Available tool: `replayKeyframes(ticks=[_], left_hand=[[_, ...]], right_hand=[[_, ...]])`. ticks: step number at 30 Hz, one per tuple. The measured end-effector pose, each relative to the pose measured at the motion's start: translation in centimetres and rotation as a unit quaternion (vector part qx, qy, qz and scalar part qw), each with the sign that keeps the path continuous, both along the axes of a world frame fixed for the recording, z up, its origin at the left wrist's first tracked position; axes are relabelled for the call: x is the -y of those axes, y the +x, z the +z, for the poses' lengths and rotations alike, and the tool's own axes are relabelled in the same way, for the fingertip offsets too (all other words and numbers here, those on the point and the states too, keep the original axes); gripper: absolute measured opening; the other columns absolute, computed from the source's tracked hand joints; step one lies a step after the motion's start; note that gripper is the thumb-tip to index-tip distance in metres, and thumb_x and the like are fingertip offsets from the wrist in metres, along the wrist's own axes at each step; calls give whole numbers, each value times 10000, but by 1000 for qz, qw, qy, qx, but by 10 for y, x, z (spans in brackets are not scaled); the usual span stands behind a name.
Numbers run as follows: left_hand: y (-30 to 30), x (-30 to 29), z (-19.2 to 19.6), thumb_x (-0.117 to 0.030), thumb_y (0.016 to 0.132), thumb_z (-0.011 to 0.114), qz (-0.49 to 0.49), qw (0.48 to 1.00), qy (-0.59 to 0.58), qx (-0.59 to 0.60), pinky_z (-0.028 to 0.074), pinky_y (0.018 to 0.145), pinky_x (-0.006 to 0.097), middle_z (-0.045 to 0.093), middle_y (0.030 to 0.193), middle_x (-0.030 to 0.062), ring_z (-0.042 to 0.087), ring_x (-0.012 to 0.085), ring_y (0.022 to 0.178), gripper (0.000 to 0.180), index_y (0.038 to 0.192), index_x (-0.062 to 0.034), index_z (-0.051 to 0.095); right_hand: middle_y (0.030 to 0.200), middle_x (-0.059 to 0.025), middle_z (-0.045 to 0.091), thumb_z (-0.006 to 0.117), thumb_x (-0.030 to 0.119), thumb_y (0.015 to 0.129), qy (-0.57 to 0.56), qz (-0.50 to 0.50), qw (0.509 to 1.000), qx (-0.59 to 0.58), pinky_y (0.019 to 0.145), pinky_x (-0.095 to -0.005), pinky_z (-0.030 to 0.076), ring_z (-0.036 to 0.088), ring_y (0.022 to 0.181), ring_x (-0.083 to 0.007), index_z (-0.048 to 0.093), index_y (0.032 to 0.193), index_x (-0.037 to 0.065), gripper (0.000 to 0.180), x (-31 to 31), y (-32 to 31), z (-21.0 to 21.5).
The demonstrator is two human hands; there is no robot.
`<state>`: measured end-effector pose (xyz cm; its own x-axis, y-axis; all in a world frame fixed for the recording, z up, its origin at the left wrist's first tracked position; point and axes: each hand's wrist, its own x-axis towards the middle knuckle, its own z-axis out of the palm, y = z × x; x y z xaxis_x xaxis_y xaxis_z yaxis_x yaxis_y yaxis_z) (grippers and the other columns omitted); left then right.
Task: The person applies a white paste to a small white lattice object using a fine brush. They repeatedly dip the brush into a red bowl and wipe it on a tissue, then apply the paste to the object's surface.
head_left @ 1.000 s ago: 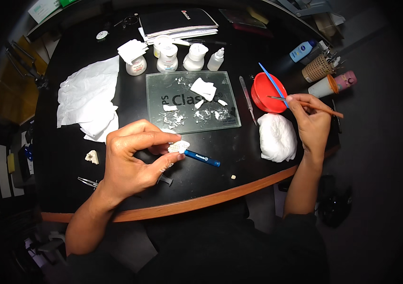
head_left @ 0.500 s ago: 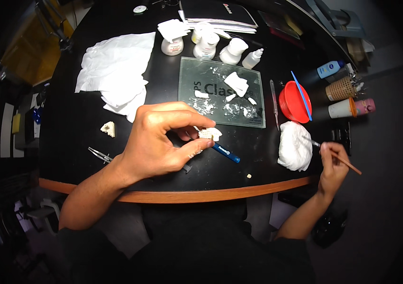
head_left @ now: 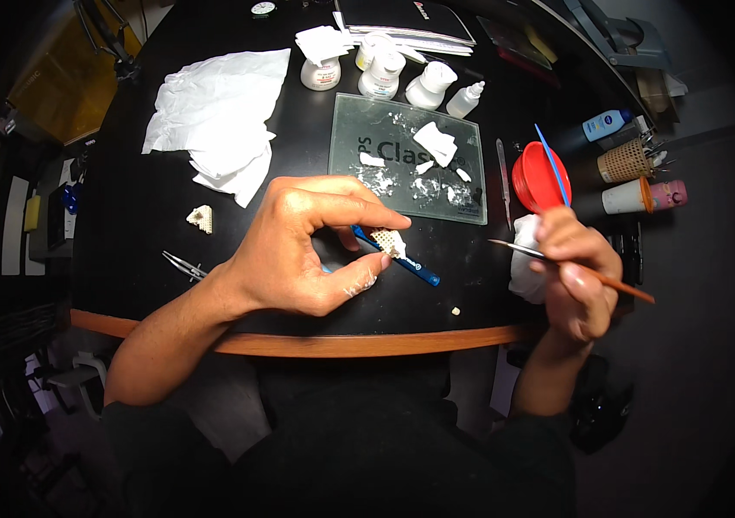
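Between the thumb and fingertips of my left hand [head_left: 298, 246] is a small cream perforated block [head_left: 387, 240] with white material on its edge. White residue marks that thumb. My right hand [head_left: 582, 272] grips a thin paintbrush [head_left: 622, 287] by its reddish-brown handle, with the dark bristle tip pointing left. The brush hovers over a crumpled white cloth [head_left: 523, 274], partly hidden by that hand. Below the held block, a blue pen-like tool [head_left: 419, 273] lies on the table. Beyond it is a glass slab [head_left: 350, 129] with white powder and pieces on it.
A red bowl [head_left: 536, 177] with a blue stick [head_left: 551, 160] across it and a slim metal tool [head_left: 503, 177] sit at right. White bottles [head_left: 428, 86] line the back. At left are white tissues [head_left: 221, 112], another perforated block [head_left: 200, 219] and tweezers [head_left: 182, 265].
My right hand has lifted the brush off the white cloth and moved it up and left. The block in my left hand has tilted, showing more of its perforated face.
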<state>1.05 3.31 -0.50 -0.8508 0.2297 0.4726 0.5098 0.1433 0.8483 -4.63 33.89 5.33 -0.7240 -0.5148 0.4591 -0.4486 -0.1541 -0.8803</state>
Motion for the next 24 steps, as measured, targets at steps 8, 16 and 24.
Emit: replayKeyframes(ticks=[8, 16, 24], left_hand=[[-4, 10, 5, -11, 722, 779, -12, 999, -42, 0, 553, 646, 258, 749, 941, 130, 687, 158, 758, 361, 1082, 8, 775], [-15, 47, 14, -28, 717, 801, 62, 996, -65, 25, 415, 588, 233, 722, 889, 81, 585, 101, 745, 314, 1026, 6, 767], [-17, 48, 10, -3, 675, 787, 67, 991, -101, 49, 417, 569, 218, 731, 891, 76, 586, 93, 717, 324, 998, -4, 766]], right_hand=[[941, -153, 676, 615, -7, 891, -75, -12, 989, 125, 769, -254, 540, 668, 837, -148, 659, 990, -58, 119, 58, -20, -28], [902, -95, 653, 690, -14, 890, 109, -135, 985, 1, 686, -230, 459, 630, 800, -115, 697, 949, -29, 62, 61, -29, -73], [848, -85, 573, 614, -48, 835, 68, -224, 968, -89, 688, -244, 432, 536, 766, -122, 630, 893, -30, 63, 47, -33, -82]])
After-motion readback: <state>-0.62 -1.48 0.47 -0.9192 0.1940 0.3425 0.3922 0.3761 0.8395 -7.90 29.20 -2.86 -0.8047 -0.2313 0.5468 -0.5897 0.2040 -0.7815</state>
